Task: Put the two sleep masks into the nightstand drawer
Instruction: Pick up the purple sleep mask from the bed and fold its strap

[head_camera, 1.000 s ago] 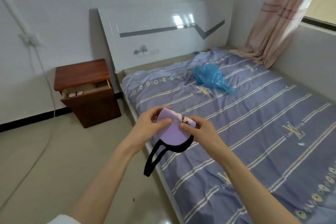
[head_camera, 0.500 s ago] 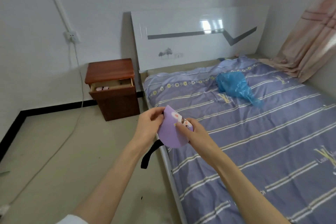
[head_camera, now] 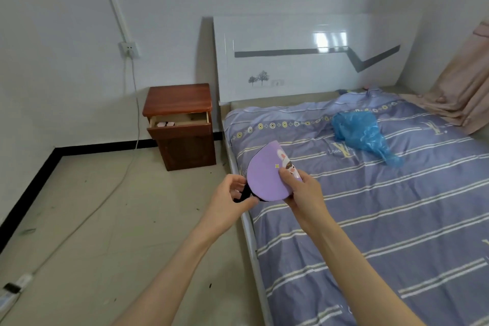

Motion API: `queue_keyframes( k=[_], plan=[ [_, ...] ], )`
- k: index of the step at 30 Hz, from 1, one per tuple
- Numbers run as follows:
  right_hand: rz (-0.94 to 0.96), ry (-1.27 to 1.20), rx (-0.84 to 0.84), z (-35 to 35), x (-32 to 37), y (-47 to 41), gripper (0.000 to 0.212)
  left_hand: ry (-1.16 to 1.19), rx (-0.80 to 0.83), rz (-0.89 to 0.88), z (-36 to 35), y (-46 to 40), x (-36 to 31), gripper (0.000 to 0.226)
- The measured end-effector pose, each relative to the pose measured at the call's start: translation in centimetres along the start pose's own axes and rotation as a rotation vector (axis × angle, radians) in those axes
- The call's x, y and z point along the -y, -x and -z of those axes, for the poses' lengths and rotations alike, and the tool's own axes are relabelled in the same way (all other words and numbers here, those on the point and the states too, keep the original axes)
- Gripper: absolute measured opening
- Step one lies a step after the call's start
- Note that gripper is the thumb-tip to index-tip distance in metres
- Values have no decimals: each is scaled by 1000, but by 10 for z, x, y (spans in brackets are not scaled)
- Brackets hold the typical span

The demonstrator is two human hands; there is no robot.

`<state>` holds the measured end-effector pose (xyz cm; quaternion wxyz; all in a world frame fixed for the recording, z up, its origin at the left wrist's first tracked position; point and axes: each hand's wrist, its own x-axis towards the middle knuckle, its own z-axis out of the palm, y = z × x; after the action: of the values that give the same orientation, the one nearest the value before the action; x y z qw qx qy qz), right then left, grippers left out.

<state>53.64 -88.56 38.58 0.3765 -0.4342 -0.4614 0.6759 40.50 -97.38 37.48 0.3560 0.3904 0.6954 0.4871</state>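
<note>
The person holds a purple sleep mask (head_camera: 267, 174) with both hands over the edge of the bed (head_camera: 370, 206). The right hand (head_camera: 304, 190) pinches the mask's right side, its thumb pressed flat on the purple face just below a printed rabbit figure, the other fingers curled behind the fabric. The left hand (head_camera: 230, 196) is closed on the black strap (head_camera: 244, 193) at the mask's lower left edge, thumb and fingers bent around it; the strap shows only as a short dark band between those fingers and the mask. The mask is folded or cupped into a rounded half shape and stands tilted, its upper edge farther from the person than the fingers.

Well beyond the left hand's fingers, against the wall, stands a reddish wooden nightstand (head_camera: 182, 127) with its top drawer (head_camera: 180, 120) pulled open. Inside the drawer, toward its left, lies a pale pinkish item with a dark part (head_camera: 165, 123), too small to identify for sure. Beyond the right hand's fingers, on the striped blue sheet, lies a crumpled blue plastic bag (head_camera: 362, 135). A white headboard (head_camera: 312, 58) stands behind the bed, just beside the nightstand, and a white cable (head_camera: 135, 103) hangs from a wall socket (head_camera: 129, 49) down to the floor.
</note>
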Motion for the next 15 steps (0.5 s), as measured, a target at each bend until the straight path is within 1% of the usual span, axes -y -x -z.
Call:
queue_keyframes(
  k=[2, 3, 5, 6, 7, 8, 9, 11, 12, 13, 14, 15],
  plan=[
    [-23, -32, 1, 2, 0, -2, 10, 26, -29, 4, 1, -1, -2, 20],
    [-39, -54, 5, 3, 1, -2, 9, 29, -14, 15, 2, -2, -3, 16],
    [-70, -92, 9, 7, 2, -4, 8, -7, 96, 43, 9, -2, -7, 4],
    [-78, -101, 2, 10, 2, -5, 8, -21, 162, 54, 13, -2, -9, 10],
    [-78, -100, -11, 13, 3, -6, 9, 13, 210, 63, 17, -2, -8, 21],
    [-69, -89, -35, 17, 2, -7, 9, 136, 233, 79, 21, -3, -10, 29],
    [-52, -60, -65, 21, 1, -7, 9, 361, 237, 117, 24, -4, -12, 35],
    [4, 40, -115, 29, -3, -7, 8, 889, 242, 160, 32, -6, -18, 34],
    [33, 91, -122, 32, -5, -5, 9, 1047, 236, 143, 36, -6, -21, 32],
    [59, 130, -116, 33, -6, -3, 9, 1087, 228, 125, 38, -7, -24, 33],
    [82, 152, -100, 34, -8, 0, 10, 1051, 234, 117, 39, -8, -25, 37],
    [101, 169, -78, 34, -9, 2, 10, 945, 240, 112, 37, -9, -26, 39]
  ],
)
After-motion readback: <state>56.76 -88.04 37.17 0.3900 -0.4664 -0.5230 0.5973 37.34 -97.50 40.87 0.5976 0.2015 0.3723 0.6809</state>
